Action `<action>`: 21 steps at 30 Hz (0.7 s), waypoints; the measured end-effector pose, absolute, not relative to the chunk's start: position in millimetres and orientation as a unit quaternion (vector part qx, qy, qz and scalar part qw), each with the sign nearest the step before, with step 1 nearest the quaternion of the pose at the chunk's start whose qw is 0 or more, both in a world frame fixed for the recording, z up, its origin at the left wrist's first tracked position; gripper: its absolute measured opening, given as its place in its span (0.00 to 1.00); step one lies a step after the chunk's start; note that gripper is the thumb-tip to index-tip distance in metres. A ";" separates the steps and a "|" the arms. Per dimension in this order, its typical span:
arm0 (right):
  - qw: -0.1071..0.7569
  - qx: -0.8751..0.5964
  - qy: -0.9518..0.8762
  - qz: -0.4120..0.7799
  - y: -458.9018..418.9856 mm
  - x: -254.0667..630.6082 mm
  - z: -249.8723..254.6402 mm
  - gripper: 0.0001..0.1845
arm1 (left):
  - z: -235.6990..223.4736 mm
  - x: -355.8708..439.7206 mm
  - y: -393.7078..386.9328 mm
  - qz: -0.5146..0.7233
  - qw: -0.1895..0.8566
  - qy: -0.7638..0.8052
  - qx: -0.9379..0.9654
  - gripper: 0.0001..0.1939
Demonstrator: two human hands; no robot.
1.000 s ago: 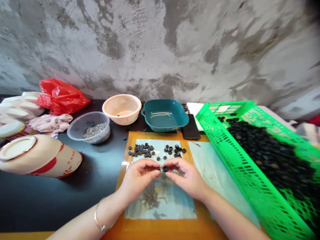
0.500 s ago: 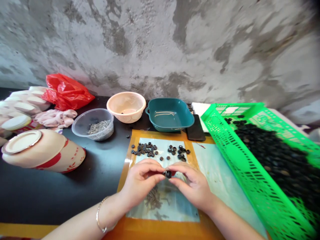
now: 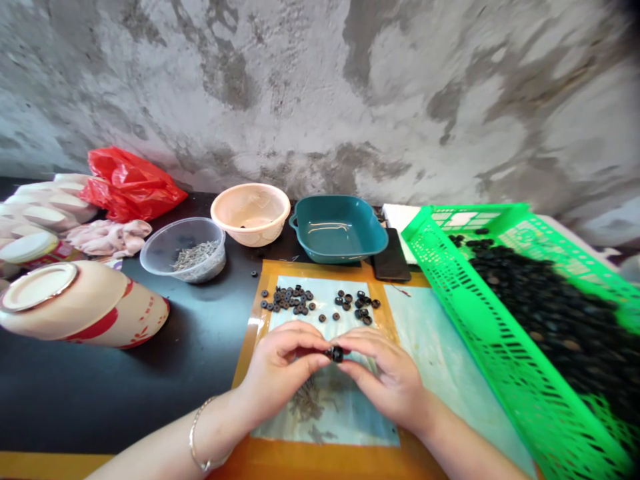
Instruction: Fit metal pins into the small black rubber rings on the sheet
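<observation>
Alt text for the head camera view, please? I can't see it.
Left hand and right hand pinch a small black ring over an orange mat; more rings lie ahead, and a green crate on the right holds a dark heap.

Beside the one teal square plastic dish (image 3: pixel 339 230) stand one peach plastic bowl (image 3: pixel 250 230) and one clear plastic tub (image 3: pixel 156 257), both to its left. Farther left are one red plastic bag (image 3: pixel 133 190) and one cream bowl with red patterning (image 3: pixel 85 313). To its right lie one black phone (image 3: pixel 391 257) and one bright green slotted plastic basket (image 3: pixel 450 280), which is heaped with uncountable black rings. In front of the dish are two clusters of small black rings (image 3: pixel 287 300) (image 3: pixel 356 307), then one left hand (image 3: pixel 283 373) and one right hand (image 3: pixel 390 380) pinching one small black ring (image 3: pixel 336 354). One silver bracelet (image 3: pixel 200 433) circles the left wrist.
</observation>
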State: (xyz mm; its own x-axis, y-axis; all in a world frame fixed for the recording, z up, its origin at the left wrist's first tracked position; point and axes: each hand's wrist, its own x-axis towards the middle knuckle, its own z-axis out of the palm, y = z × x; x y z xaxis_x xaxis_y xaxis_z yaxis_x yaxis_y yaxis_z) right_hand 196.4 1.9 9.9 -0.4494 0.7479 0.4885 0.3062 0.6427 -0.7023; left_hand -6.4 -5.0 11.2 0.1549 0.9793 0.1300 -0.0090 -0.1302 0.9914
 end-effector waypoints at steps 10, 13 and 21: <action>0.422 -0.304 -0.815 0.257 3.2 196.1 10.7 0.18 | 12.5 -5.3 -4.7 0.500 0.508 0.413 0.567 0.04; 0.432 -0.279 -0.817 0.262 6.4 195.0 11.0 0.15 | 12.4 -4.5 -4.4 0.491 0.524 0.421 0.554 0.04; 0.431 -0.342 -0.769 0.325 2.8 191.1 4.8 0.13 | 11.0 1.1 -3.5 0.423 0.717 0.432 0.347 0.16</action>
